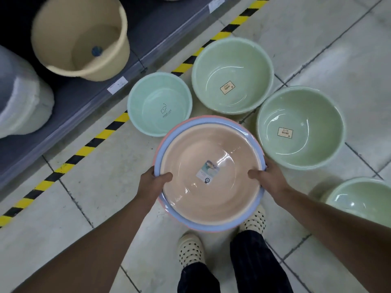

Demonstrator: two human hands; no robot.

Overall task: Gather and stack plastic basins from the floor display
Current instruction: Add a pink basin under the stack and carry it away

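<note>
I hold a nested stack of basins (211,187) above the floor: a peach basin with a label inside, sitting in a blue one, with a pink rim below. My left hand (153,179) grips the stack's left rim, thumb inside. My right hand (267,178) grips the right rim the same way. On the tiles beyond stand a small mint basin (158,102), a large green basin (231,75), and a second green basin (300,125). A third green basin (359,199) shows at the right edge, partly cut off.
A grey low shelf (88,96) runs along the left, edged by yellow-black hazard tape (101,134). On it lies a beige bucket (82,37) tipped toward me and a wrapped pale container (19,96). My feet in cream clogs (190,248) stand below the stack.
</note>
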